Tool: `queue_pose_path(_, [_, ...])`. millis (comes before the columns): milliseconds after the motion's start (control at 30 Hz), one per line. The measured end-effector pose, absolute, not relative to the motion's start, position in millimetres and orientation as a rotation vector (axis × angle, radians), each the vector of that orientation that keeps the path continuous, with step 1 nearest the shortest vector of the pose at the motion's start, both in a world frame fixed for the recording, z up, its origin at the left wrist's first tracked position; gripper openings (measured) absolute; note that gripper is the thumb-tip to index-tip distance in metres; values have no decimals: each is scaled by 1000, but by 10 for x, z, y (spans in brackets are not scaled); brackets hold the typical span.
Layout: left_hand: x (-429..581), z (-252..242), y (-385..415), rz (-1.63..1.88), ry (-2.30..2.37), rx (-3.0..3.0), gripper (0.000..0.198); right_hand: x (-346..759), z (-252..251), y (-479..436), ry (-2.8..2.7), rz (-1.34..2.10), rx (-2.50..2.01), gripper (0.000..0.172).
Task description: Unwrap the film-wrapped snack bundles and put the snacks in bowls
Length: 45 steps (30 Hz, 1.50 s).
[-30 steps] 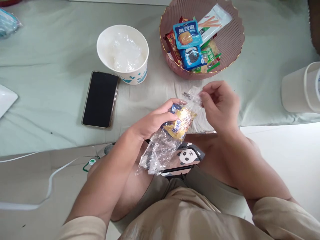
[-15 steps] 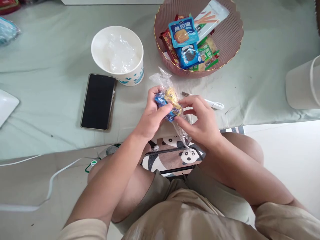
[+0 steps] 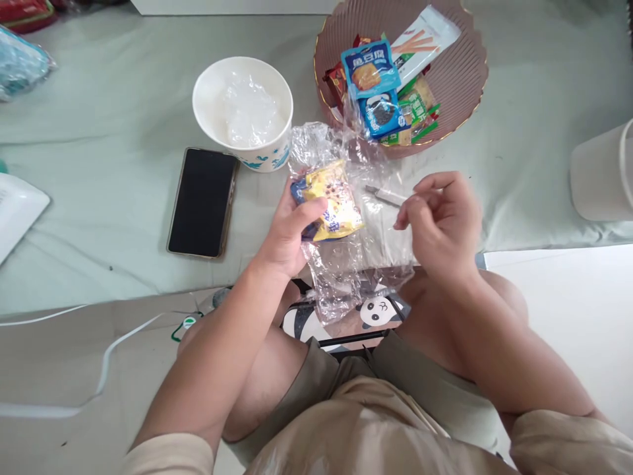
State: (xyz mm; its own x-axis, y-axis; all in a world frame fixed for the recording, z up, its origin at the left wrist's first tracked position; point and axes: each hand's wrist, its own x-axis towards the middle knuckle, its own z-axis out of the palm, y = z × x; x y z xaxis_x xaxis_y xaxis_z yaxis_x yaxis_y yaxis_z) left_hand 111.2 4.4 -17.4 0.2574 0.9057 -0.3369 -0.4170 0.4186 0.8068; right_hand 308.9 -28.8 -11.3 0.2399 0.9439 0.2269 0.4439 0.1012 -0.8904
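Pale-green cloth (image 3: 119, 224) | left hand (image 3: 284, 241) gripping yellow packet (image 3: 341, 204) amid clear wrap (image 3: 336, 284) | right hand (image 3: 445, 227) curled, hold unclear

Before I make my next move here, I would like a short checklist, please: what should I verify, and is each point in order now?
1. Yellow packet secured: ok, gripped in the left hand.
2. Clear film away from the packet: not ok, it spreads out around it.
3. White-handled knife turned away from the left hand: not ok, its tip points toward that side.
4. Right hand free of the knife: cannot tell, the fingers hide the handle's end.
5. Phone away from both hands: ok, lying flat on the left.
6. Paper tub upright: ok.
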Motion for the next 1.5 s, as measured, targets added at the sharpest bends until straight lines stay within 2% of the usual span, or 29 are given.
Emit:
queue_pose_path(200, [1080,-86,55,926,818,569,67,3402,-152,-185,-1544,409,-1768,29])
queue_pose_path(333, [1144,-147,46,923,871,544,62,3312,-40,-253,-1655,191,-1587,18])
queue_pose_path(533, [1266,-222,20,918,849,590,45,2923,21,-332,-1684,842,-1424,5])
queue_pose_path(733, [1372,-261,9,1021,929,623,40,2888,-108,-290,-1518,969,-1514,48])
queue_pose_path(967, [1358,-239,-84,975,825,691,47,2822,-205,-354,-1483,1256,-1416,53])
queue_pose_path(1067, [1298,-237,-102,1010,838,832,57,2777,-258,-381,-1391,1261,-1385,57])
queue_pose_path(1200, [1231,-247,-96,1031,989,1209,76,2754,-268,-383,-1522,1003,-1486,60])
queue_pose_path(1300, [1218,-267,-112,984,998,1305,68,2738,-248,-375,-1659,877,-1490,56])
queue_pose_path(1400, [1220,-281,-130,1033,959,1111,55,2710,-245,-369,-1620,944,-1423,56])
queue_pose_path(1500, [1193,-259,-115,1106,943,825,50,2700,-268,-373,-1471,1100,-1356,44])
